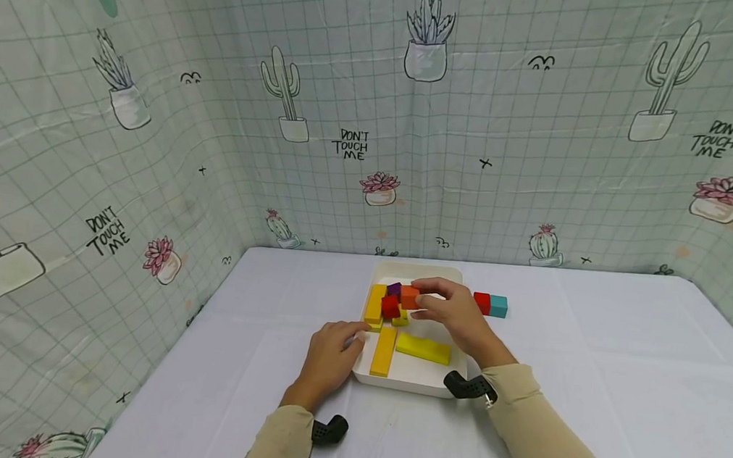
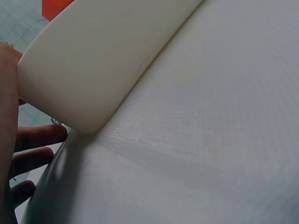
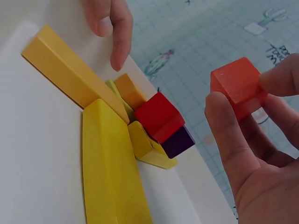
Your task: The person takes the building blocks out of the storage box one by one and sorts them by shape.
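An orange-red cube (image 3: 238, 84) is pinched between the thumb and fingers of my right hand (image 1: 459, 321), raised above a white tray (image 1: 405, 386). Below it in the tray are a red cube (image 3: 159, 116), a purple block (image 3: 178, 142) and several yellow blocks. One long yellow block (image 1: 424, 348) lies crosswise near a yellow-orange one (image 1: 383, 352); another yellow-orange block (image 1: 375, 303) is along the left side. My left hand (image 1: 329, 357) rests at the tray's left rim, thumb and index finger at the edge, the other fingers loosely extended outside it in the left wrist view.
Beyond my right hand, a red block (image 1: 481, 303) and a teal block (image 1: 498, 307) sit side by side to the right of the tray. A white cloth (image 1: 587, 394) covers the table. Behind it hangs a checked curtain (image 1: 480, 122) printed with cacti.
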Motion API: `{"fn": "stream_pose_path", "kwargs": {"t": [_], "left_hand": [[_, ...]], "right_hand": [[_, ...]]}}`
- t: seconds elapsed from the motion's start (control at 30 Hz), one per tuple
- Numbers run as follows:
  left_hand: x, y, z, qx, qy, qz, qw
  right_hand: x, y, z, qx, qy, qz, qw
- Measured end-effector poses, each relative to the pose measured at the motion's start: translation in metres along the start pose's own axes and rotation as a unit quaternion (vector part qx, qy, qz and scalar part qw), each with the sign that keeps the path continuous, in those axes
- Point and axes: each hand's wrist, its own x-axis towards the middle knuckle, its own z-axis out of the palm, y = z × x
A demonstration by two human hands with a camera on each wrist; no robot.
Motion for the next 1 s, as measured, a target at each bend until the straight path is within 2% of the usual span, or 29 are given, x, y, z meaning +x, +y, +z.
{"fn": "stream_pose_path", "kwargs": {"t": [0.37, 1.0], "left_hand": [[0.001, 0.001, 0.001, 0.002, 0.000, -0.009, 1.0000], [0.000, 0.001, 0.001, 0.002, 0.000, -0.017, 0.9999]], "right_hand": [[-0.007, -0.002, -0.012, -0.001, -0.005, 0.001, 1.0000], [-0.018, -0.001, -0.045, -0.003, 0.020, -0.009, 0.9998]]}}
